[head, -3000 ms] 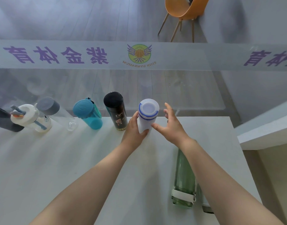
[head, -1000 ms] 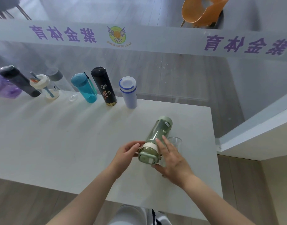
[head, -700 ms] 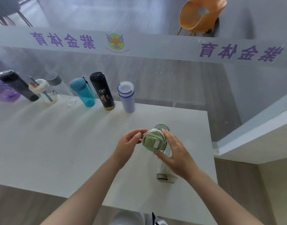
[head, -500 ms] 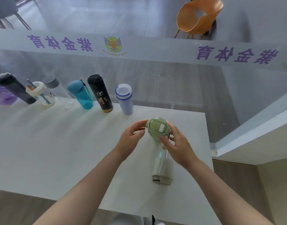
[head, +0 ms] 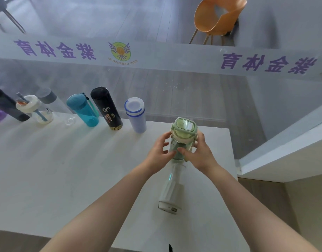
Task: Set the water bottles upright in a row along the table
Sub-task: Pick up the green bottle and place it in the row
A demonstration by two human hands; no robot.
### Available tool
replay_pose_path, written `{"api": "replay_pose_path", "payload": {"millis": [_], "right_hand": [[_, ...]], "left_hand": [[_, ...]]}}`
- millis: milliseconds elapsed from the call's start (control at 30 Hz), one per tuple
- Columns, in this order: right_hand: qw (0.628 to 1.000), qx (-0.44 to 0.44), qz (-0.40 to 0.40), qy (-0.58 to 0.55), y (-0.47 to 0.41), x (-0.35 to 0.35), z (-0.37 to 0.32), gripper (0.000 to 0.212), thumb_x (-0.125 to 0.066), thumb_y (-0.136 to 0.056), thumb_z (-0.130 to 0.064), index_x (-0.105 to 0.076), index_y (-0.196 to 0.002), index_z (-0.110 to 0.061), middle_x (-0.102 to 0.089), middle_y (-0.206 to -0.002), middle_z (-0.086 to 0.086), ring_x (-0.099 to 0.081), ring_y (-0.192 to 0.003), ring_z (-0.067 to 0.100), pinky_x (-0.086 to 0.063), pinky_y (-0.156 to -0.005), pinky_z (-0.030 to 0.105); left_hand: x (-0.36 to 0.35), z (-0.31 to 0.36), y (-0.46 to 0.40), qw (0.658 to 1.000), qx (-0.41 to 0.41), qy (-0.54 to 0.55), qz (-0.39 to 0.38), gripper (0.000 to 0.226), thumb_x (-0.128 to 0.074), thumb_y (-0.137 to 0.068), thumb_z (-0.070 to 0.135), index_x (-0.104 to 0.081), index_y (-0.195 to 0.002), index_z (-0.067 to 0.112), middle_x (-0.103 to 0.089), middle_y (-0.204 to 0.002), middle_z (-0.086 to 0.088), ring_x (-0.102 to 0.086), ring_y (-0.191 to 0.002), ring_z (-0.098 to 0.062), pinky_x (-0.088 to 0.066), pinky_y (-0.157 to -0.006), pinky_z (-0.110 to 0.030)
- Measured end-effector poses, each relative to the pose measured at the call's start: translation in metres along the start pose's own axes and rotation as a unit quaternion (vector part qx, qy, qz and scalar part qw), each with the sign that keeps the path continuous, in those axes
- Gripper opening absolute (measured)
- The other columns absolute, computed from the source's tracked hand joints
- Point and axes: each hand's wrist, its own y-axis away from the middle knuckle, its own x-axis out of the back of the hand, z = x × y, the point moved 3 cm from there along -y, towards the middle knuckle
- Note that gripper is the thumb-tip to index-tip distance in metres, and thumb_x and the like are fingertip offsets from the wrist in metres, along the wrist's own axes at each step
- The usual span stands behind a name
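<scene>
A white table (head: 47,170) stands against a glass wall. Both hands, left (head: 159,151) and right (head: 198,153), are clamped around an upright green bottle (head: 183,135) near the table's right end. Just behind them lies a white bottle (head: 172,193) on its side. Along the far edge stand blue-ringed (head: 135,114), black (head: 106,107) and teal (head: 82,110) bottles, with more further left.

Green bottle (head: 182,137) now upright in hands (head: 180,151)

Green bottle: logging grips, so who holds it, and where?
Both hands, left and right, hold the green bottle by its body, just below the lid.
</scene>
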Motion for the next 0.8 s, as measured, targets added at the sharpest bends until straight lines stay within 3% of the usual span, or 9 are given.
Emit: {"api": "replay_pose_path", "payload": {"millis": [67, 133, 167, 233, 333, 600, 800], "right_hand": [[1.0, -0.02, -0.002, 0.011, -0.004, -0.008, 0.008, 0.076, -0.082, -0.074, -0.027, -0.035, -0.134, -0.029, -0.055, -0.125, -0.01, -0.056, -0.109, 0.004, -0.05, -0.086, 0.024], [0.999, -0.016, 0.012, 0.028, -0.007, -0.013, 0.013, 0.072, -0.083, -0.072, -0.026, -0.04, -0.13, -0.026, -0.057, -0.121, -0.009, -0.057, -0.109, 0.007, -0.043, -0.082, 0.01], [0.999, -0.011, 0.019, 0.027, -0.009, -0.014, 0.014, 0.071, -0.083, -0.072, -0.026, -0.041, -0.129, -0.027, -0.058, -0.12, -0.01, -0.057, -0.109, 0.008, -0.042, -0.083, 0.009], [1.0, -0.004, 0.021, 0.018, -0.014, -0.016, 0.015, 0.068, -0.081, -0.073, -0.024, -0.043, -0.129, -0.03, -0.059, -0.12, -0.012, -0.058, -0.106, 0.012, -0.05, -0.089, 0.026], [1.0, 0.003, 0.021, 0.016, -0.027, -0.021, 0.012, 0.063, -0.079, -0.075, -0.021, -0.045, -0.127, -0.03, -0.06, -0.117, -0.009, -0.06, -0.094, 0.019, -0.053, -0.088, 0.047], [0.999, 0.011, 0.026, 0.017, -0.08, -0.035, -0.004, 0.066, -0.078, -0.076, -0.021, -0.043, -0.132, -0.025, -0.06, -0.121, -0.004, -0.06, -0.104, 0.024, -0.052, -0.088, 0.052], [0.999, 0.003, 0.031, 0.025, -0.118, -0.04, -0.011, 0.076, -0.078, -0.077, -0.024, -0.037, -0.14, -0.025, -0.058, -0.127, -0.002, -0.059, -0.112, 0.026, -0.054, -0.086, 0.054]], "left_hand": [[0.001, -0.008, -0.004, 1.0, 0.024, -0.017, -0.005, 0.065, -0.067, -0.089, 0.018, -0.034, -0.144, 0.028, -0.039, -0.148, 0.003, -0.046, -0.128, -0.017, -0.05, -0.097, -0.029], [0.0, -0.015, -0.005, 0.999, 0.031, -0.007, -0.02, 0.063, -0.064, -0.091, 0.015, -0.033, -0.144, 0.03, -0.04, -0.147, 0.004, -0.053, -0.119, -0.007, -0.051, -0.09, -0.02], [-0.001, -0.017, -0.005, 0.999, 0.03, 0.005, -0.03, 0.062, -0.061, -0.092, 0.01, -0.033, -0.143, 0.032, -0.041, -0.144, 0.007, -0.056, -0.113, 0.002, -0.051, -0.084, -0.014], [0.0, -0.02, -0.007, 0.998, 0.03, 0.025, -0.04, 0.065, -0.053, -0.092, 0.002, -0.032, -0.143, 0.037, -0.044, -0.134, 0.019, -0.057, -0.105, 0.016, -0.049, -0.078, -0.008], [0.007, -0.021, -0.016, 0.998, 0.031, 0.036, -0.034, 0.069, -0.047, -0.091, -0.004, -0.033, -0.137, 0.044, -0.043, -0.129, 0.031, -0.055, -0.106, 0.02, -0.048, -0.079, -0.008], [0.033, -0.013, -0.063, 0.999, 0.026, 0.036, -0.029, 0.074, -0.047, -0.088, -0.005, -0.034, -0.129, 0.055, -0.047, -0.124, 0.04, -0.055, -0.109, 0.017, -0.048, -0.08, -0.008], [0.046, -0.007, -0.097, 0.999, 0.016, 0.038, -0.025, 0.079, -0.047, -0.087, -0.008, -0.035, -0.127, 0.059, -0.047, -0.126, 0.035, -0.057, -0.109, 0.014, -0.049, -0.08, -0.01]]}}
